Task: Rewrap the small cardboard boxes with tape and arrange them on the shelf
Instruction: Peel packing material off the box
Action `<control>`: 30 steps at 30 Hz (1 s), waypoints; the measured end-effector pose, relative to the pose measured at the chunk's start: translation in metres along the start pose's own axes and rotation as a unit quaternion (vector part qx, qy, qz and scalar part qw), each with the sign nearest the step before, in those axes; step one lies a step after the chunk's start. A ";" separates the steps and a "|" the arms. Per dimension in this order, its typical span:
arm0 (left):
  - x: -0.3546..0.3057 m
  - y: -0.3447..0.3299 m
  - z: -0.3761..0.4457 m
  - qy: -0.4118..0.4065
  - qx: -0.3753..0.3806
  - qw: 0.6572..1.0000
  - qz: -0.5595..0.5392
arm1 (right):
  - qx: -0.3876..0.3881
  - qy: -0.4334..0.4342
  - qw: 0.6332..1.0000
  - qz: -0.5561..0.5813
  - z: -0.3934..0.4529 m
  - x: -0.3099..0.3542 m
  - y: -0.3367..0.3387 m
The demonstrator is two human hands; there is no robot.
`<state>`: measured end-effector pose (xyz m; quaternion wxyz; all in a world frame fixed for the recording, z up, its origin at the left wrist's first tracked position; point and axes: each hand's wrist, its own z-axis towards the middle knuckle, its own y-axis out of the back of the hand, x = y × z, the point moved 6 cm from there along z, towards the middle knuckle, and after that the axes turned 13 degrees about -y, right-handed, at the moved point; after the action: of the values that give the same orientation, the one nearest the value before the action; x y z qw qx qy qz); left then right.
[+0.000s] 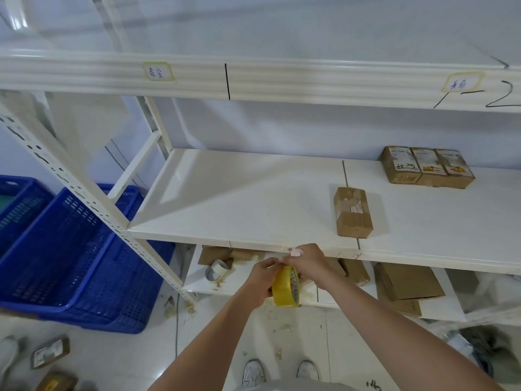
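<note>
A: From the head view, we see our left hand curled round the roll of yellowish clear packing tape, held on edge in front of the white metal shelf, just below its middle board.

B: And our right hand sits at the top of the roll, fingertips pinched together there. We cannot tell whether they have hold of the tape's loose end.

A: On the middle board, to the right of centre, we have a small brown cardboard box with torn tape lying flat, alone, near the front edge.

B: Further back and to the right, a row of three small brown cardboard boxes with printed labels stands side by side, touching one another, well apart from the single one.

A: On the lowest board, behind our hands, lie flat brown cardboard pieces and a grey and white tape roll.

B: To the left on the floor we see stacked blue plastic crates. Bottom left, another small labelled box lies on the tiles, and our white shoes show below.
</note>
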<state>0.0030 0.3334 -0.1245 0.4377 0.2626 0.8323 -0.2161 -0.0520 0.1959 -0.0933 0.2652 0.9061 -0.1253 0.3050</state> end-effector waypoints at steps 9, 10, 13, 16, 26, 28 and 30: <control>-0.006 0.022 0.004 0.008 -0.015 0.999 0.030 | 0.009 0.038 0.997 -0.060 0.005 0.026 -0.013; -0.006 0.029 0.005 0.011 -0.019 0.999 0.037 | 0.010 0.045 0.996 -0.073 0.006 0.031 -0.018; -0.010 0.051 0.006 0.013 -0.043 0.998 0.044 | 0.015 0.074 0.992 -0.103 0.008 0.046 -0.039; -0.009 0.073 0.011 0.017 -0.044 0.997 0.062 | 0.021 0.087 0.988 -0.122 0.013 0.057 -0.055; -0.016 0.105 0.025 0.009 -0.051 0.990 0.128 | -0.002 0.079 0.986 -0.150 0.031 0.073 -0.088; -0.017 0.109 0.030 0.018 -0.057 0.989 0.135 | -0.011 0.081 0.986 -0.146 0.034 0.078 -0.090; -0.018 0.114 0.035 0.019 -0.062 0.988 0.140 | -0.017 0.081 0.985 -0.148 0.040 0.083 -0.093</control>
<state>0.1046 0.3961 -0.1420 0.4629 0.3528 0.8075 -0.0960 0.0685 0.2452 -0.1069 0.3322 0.8823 0.0271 0.3324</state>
